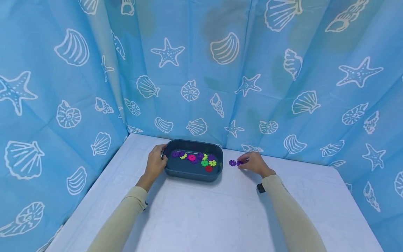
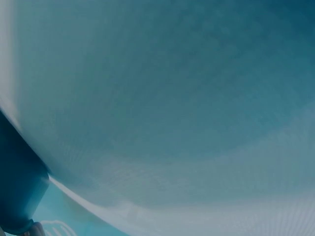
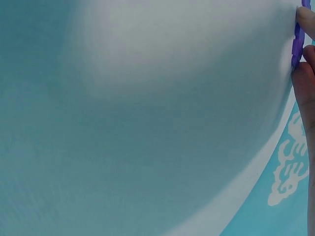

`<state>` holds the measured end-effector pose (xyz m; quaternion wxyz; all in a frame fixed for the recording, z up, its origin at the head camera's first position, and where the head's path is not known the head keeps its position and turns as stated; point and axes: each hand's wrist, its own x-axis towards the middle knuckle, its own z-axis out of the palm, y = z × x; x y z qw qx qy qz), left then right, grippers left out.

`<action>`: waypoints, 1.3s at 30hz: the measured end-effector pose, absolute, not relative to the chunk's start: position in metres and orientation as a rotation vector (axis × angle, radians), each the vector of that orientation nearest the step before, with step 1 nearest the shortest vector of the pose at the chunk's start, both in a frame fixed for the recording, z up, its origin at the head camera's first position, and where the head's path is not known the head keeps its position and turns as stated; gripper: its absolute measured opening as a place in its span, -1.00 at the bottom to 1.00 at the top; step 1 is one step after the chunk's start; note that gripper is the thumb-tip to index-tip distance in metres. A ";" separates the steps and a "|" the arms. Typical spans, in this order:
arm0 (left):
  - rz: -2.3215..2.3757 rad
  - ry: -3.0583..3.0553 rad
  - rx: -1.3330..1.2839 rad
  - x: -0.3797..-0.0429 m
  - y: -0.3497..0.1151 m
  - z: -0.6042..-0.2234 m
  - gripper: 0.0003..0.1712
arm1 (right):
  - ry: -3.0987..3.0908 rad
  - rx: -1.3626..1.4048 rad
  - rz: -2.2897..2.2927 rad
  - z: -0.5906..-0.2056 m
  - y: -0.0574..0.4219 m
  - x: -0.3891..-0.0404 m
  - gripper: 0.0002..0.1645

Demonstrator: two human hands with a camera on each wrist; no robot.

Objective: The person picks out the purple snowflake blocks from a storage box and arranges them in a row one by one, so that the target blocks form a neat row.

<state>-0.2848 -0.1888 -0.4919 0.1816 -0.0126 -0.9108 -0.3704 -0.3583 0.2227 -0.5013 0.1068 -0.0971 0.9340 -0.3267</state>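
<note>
In the head view my left hand (image 1: 155,161) grips the left end of a dark blue-grey plastic bin (image 1: 189,177), thumb at its near side and fingers at the rim. Inside lie several notched, flower-shaped plastic discs, among them a pink disc (image 1: 191,158), a green disc (image 1: 204,163) and a red disc (image 1: 209,168). To the right of the bin, my right hand (image 1: 254,163) pinches a purple disc (image 1: 240,163) between thumb and fingers. A second purple disc (image 1: 232,163) sits right beside it, toward the bin. The right wrist view catches the purple plastic (image 3: 298,44) edge-on at the fingertips.
A white-covered table (image 1: 201,217) lies under both hands. Blue curtains (image 1: 195,70) with white shell and starfish prints rise behind the table and along its sides. The bin stands near the back edge.
</note>
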 end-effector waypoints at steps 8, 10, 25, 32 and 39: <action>-1.039 -2.556 -0.034 -0.285 -0.196 -0.492 -0.49 | 2.745 -0.300 -0.966 -0.501 0.215 -0.363 -0.62; -1.037 -2.556 -0.031 -0.285 -0.198 -0.492 -0.49 | 2.744 -0.312 -0.977 -0.499 0.213 -0.366 -0.63; -1.029 -2.546 -0.032 -0.286 -0.204 -0.495 -0.49 | 2.769 -0.871 -1.144 -0.432 0.131 -0.393 -0.63; -1.031 -2.531 -0.036 -0.287 -0.202 -0.495 -0.49 | 2.687 -1.004 -1.163 -0.424 0.073 -0.396 -0.67; -1.024 -2.543 -0.043 -0.289 -0.192 -0.497 -0.50 | 2.624 -1.059 -1.105 -0.431 0.033 -0.388 -0.61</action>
